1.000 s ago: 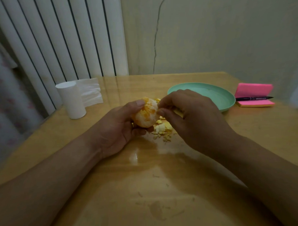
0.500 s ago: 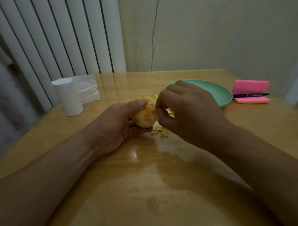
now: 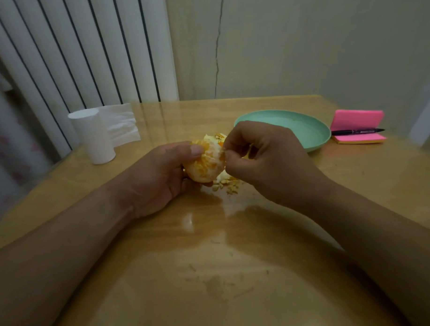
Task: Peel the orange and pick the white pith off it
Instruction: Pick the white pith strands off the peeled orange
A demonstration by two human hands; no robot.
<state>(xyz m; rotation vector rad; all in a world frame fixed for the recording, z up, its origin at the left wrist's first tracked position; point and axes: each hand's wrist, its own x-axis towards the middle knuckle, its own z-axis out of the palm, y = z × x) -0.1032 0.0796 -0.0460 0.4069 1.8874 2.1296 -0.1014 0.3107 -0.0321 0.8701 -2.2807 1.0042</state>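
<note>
glossy wooden table (image 3: 229, 273) carries everything; round mint-green plate (image 3: 314, 139) far right; left hand (image 3: 160, 175) cups peeled orange with white pith patches (image 3: 205, 165) just above the tabletop, thumb on top; right hand (image 3: 265, 159) pinches pith strand at orange's right edge; small pile of peel and pith scraps (image 3: 226, 184) under both hands

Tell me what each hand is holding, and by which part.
The left hand grips the orange around its left side and underside, thumb on top. The right hand pinches a strand of white pith at the orange's upper right.
</note>
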